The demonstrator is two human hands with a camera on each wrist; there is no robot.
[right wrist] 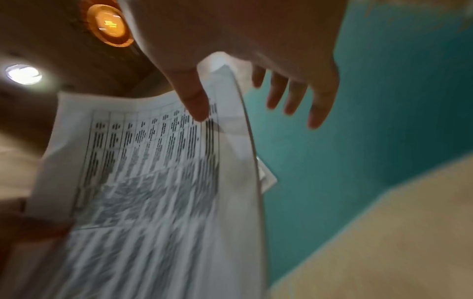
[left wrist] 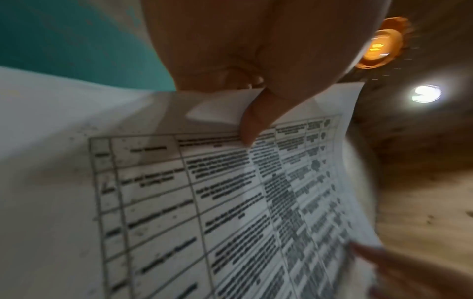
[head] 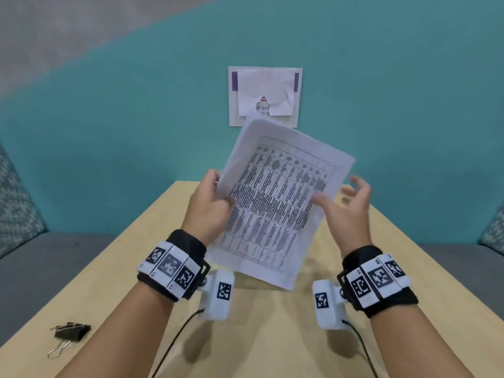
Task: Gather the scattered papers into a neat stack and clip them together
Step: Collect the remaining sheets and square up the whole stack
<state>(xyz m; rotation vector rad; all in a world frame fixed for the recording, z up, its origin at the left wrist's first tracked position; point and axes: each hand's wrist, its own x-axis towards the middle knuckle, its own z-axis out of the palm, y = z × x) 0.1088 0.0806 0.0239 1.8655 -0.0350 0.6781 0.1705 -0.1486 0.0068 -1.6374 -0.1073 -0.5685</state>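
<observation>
Papers up in the air, clip parked on the table

The left hand (head: 210,203) grips the papers (head: 275,203) by their left edge, thumb pinched on the printed front and fingers curled behind, so the sheets are held tilted above the light wood table (head: 381,268), lower corner hanging near the tabletop. The top sheet carries a printed grid of text, too blurry to read. The right hand (head: 346,205) sits at the right edge of the papers with fingers spread and relaxed, thumb lying against the front of the page and the other fingers apart from it, holding nothing. The black binder clip (head: 71,333) lies on the near left corner of the table, well apart from both hands. On the teal wall behind there's a crumpled white notice (head: 265,91) taped over a bigger card
</observation>
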